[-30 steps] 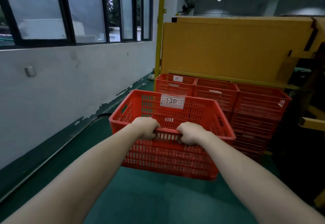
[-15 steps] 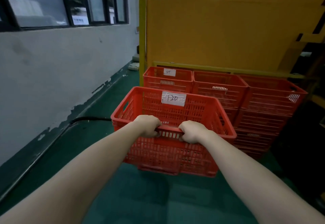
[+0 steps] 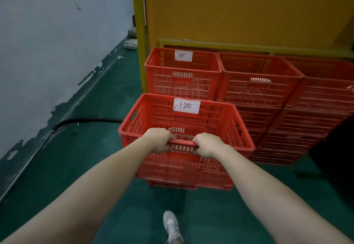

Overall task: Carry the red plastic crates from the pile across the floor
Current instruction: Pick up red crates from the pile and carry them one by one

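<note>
Nearest in, a pale grey shoe (image 3: 171, 226) lands on the green floor (image 3: 76, 167), low in the view. Just beyond it, two bare forearms reach out. The left hand (image 3: 160, 141) and right hand (image 3: 207, 145) both curl tight over the near rim of the red crate (image 3: 210, 113), side by side at its middle, knuckles up. That puts the crate directly ahead of the grip, open mouth facing up. It's moulded plastic, rectangular, with walls that are a lattice of small slots and a handle cut-out in the left wall. On the far wall is a white paper label (image 3: 186, 105) with handwriting. Whether the base meets the floor, I can't tell. Just behind stand three stacks of crates (image 3: 256, 82), the same red slotted kind. The left stack's top crate carries its own white tag (image 3: 183, 55). Farther back are a flat yellow panel (image 3: 239, 7) and a yellow post (image 3: 138, 23). Off to the left, a black cable (image 3: 86, 121) runs along the foot of a scuffed white wall (image 3: 57, 32).
</note>
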